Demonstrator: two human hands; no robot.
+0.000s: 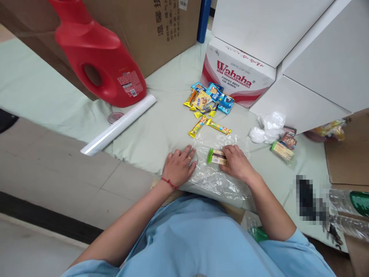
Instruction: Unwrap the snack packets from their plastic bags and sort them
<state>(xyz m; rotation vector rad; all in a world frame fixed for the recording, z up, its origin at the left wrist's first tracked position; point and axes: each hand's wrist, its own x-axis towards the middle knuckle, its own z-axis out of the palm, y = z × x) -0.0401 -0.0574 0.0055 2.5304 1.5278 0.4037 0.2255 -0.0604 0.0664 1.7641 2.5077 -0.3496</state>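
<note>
A clear plastic bag (209, 179) lies flat and wrinkled near the front edge of the cloth-covered table (164, 119). My left hand (178, 167), a ring on one finger, rests on the bag's left side with its fingers stretched out. On top of the bag, my right hand (238, 163) grips the right end of a beige and brown snack packet (216, 157) with a green end. Two yellow snack bars, one on the left (197, 127) and one on the right (218, 126), lie just beyond the bag.
Several wrapped snacks (209, 98) are heaped before a Wahaha water carton (238, 73). To the right lie crumpled clear plastic (269, 127) and another green-ended packet (282, 152). A red jug (100, 57) and a white roll (119, 125) stand at left, by a large cardboard box (161, 50).
</note>
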